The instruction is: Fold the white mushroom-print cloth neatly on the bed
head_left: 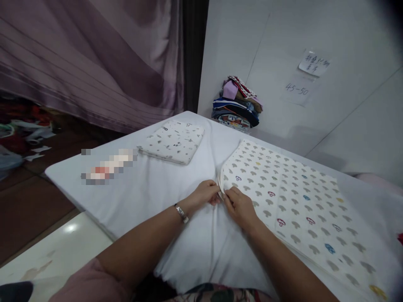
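Observation:
A white cloth printed with grey, red, blue and yellow mushroom-like shapes lies in layers over the right half of the bed. Its near left corner is pinched by my left hand, which wears a metal band at the wrist. Close beside it, my right hand grips the same corner, thumb near the layered edge. The corner is lifted a little and curves upward. How many layers each hand holds is hidden by the fingers. Left of the far end rests a folded white cloth with small dark prints.
A white sheet covers the bed. On its left is a pixelated patch. Stacked folded clothes stand by the wall beyond. Handwritten paper notes hang on the wall. A purple curtain hangs at the far left.

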Motion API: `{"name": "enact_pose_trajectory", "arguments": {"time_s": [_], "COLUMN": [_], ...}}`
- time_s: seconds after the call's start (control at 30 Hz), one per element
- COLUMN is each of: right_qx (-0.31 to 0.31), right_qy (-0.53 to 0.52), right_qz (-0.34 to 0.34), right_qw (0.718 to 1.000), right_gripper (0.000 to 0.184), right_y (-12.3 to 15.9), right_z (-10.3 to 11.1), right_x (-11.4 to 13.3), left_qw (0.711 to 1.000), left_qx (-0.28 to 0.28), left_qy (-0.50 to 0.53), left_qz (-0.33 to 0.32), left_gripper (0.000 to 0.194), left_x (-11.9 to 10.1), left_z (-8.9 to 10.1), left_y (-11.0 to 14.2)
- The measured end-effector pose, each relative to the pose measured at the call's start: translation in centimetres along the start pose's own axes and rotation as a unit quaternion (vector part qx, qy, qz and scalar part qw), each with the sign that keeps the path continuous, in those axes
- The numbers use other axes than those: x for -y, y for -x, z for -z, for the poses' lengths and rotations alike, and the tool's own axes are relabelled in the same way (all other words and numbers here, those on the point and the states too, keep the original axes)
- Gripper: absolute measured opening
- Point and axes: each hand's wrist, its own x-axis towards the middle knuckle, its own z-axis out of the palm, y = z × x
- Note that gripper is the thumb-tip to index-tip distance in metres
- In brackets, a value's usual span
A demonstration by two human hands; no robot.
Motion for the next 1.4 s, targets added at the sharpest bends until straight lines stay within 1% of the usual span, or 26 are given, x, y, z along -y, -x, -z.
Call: {"name": "enact_pose_trajectory", "arguments": {"time_s": [0.1, 0.17, 0.23, 0.3, 0.4, 0.57, 0.77, 1.03, 1.23, 1.4], "right_qx": [-0.047, -0.070, -0.058, -0.026, 0.002, -0.009, 0.008, 0.018, 0.013, -0.015], "right_qy": [-0.034, -0.022, 0.009, 0.035, 0.049, 0.054, 0.032, -0.002, -0.016, 0.011], "right_qz": [-0.022, -0.033, -0.024, -0.007, 0.006, -0.009, -0.001, 0.004, -0.017, -0.029], "right_qw": [0.998, 0.997, 0.998, 0.999, 0.999, 0.998, 0.999, 1.000, 1.000, 0.999], "right_gripper": [0.025, 0.024, 0.024, 0.024, 0.023, 0.025, 0.022, 0.019, 0.024, 0.026], "right_y": [-0.1, -0.1, 0.0, 0.1, 0.2, 0.1, 0.1, 0.2, 0.1, 0.1], "right_z": [0.3, 0.4, 0.3, 0.1, -0.1, 0.3, 0.2, -0.1, -0.1, 0.1], "right_x": [-0.6, -0.7, -0.7, -0.4, -0.2, 0.0, 0.3, -0.3, -0.5, -0.6], "left_qw": [1.000, 1.000, 0.999, 0.999, 0.999, 0.999, 0.999, 0.997, 0.995, 0.995], "left_qx": [0.003, 0.012, 0.019, 0.021, 0.024, 0.021, 0.025, 0.033, 0.059, 0.046], "left_qy": [0.005, 0.021, 0.038, 0.047, 0.044, 0.048, 0.047, 0.064, 0.081, 0.083], "left_qz": [0.000, 0.002, 0.003, 0.005, 0.009, 0.008, 0.004, -0.009, -0.019, 0.002], "left_gripper": [0.006, 0.006, 0.006, 0.006, 0.007, 0.008, 0.008, 0.014, 0.021, 0.018], "left_x": [0.0, 0.0, -0.2, -0.3, -0.5, -0.3, 0.0, -0.4, -0.5, -0.6], "left_z": [0.1, 0.1, 0.1, 0.0, 0.0, 0.0, 0.0, 0.0, 0.3, 0.4], "left_y": [-0.1, 0.0, 0.1, 0.2, 0.3, 0.0, -0.2, 0.3, 0.5, 0.4]}}
